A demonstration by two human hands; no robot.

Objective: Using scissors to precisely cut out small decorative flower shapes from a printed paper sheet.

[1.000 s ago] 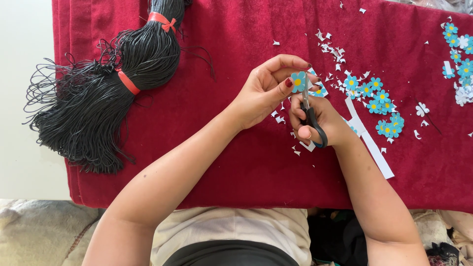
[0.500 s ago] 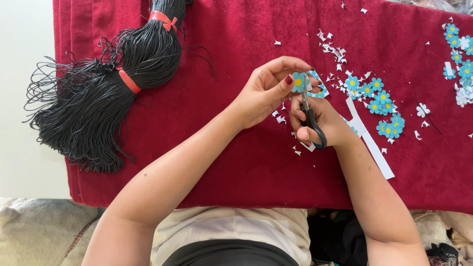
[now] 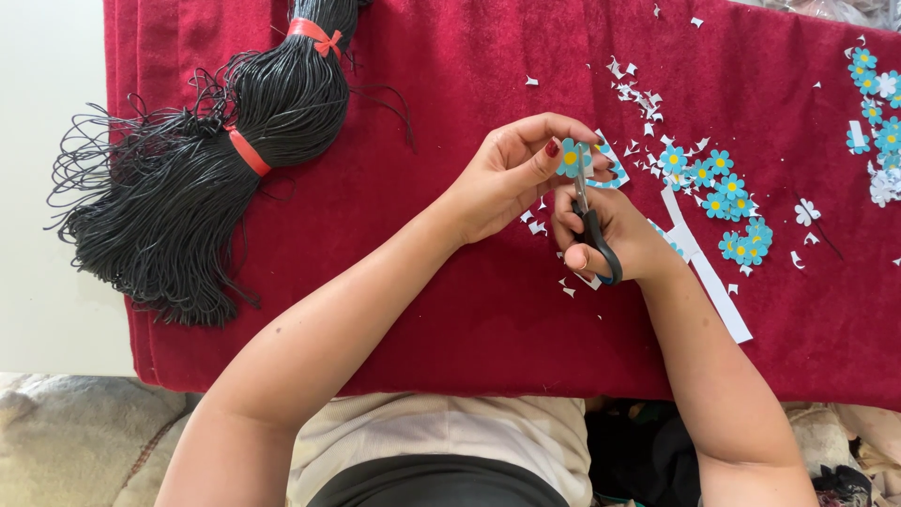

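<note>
My left hand [image 3: 511,174] pinches a small blue paper flower with a yellow centre [image 3: 571,158] between thumb and fingers. Just below and right of it, my right hand [image 3: 615,239] grips small black-handled scissors [image 3: 591,225], whose blades point up into the flower's paper edge. Both hands hover over a dark red velvet cloth [image 3: 450,310]. A cut-out group of the same blue flowers [image 3: 723,192] lies on the cloth right of my hands, beside a long white paper strip [image 3: 713,286].
A thick bundle of black cord [image 3: 206,178] tied with red bands lies at the cloth's upper left. White paper scraps [image 3: 638,94] are scattered above my hands. More blue flowers [image 3: 873,99] sit at the far right edge. A pale surface borders the cloth on the left.
The flower has turned slightly in my left fingers and the scissors have shifted a little along its edge. Nothing else has moved.
</note>
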